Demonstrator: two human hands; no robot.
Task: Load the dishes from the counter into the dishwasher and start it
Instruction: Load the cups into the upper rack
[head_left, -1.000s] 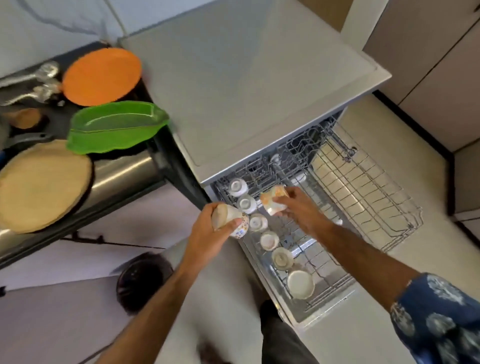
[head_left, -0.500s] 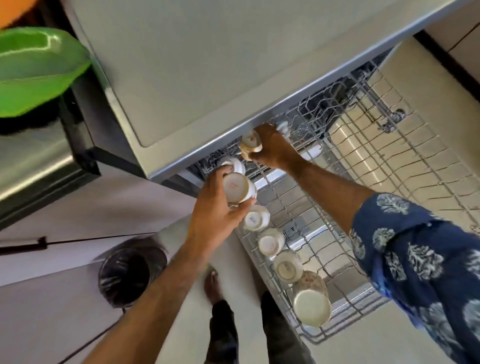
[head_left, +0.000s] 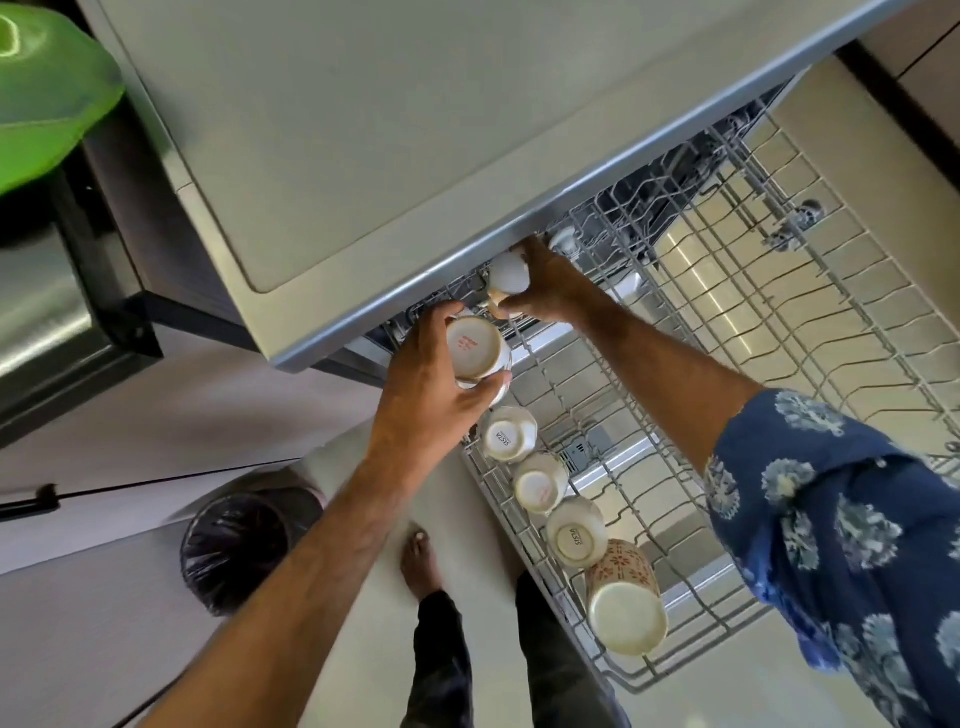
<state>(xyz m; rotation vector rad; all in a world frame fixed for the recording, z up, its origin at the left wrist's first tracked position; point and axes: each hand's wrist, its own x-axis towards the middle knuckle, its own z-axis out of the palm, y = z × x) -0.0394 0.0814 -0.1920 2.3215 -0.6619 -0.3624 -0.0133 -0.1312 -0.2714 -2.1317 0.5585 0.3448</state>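
Base-up in the left hand, its fingers curled round it, the cream ceramic cup hovers at the grey wire rack's far-left corner; the right hand grips another white cup just beyond.

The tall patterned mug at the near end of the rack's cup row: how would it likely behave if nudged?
The tall patterned mug looks like glazed ceramic, so probably stiff, fairly heavy and chippable. It stands upside down and taller than the neighbouring cup, so it may tip more readily. The wire rack around it would likely stop it rolling far.
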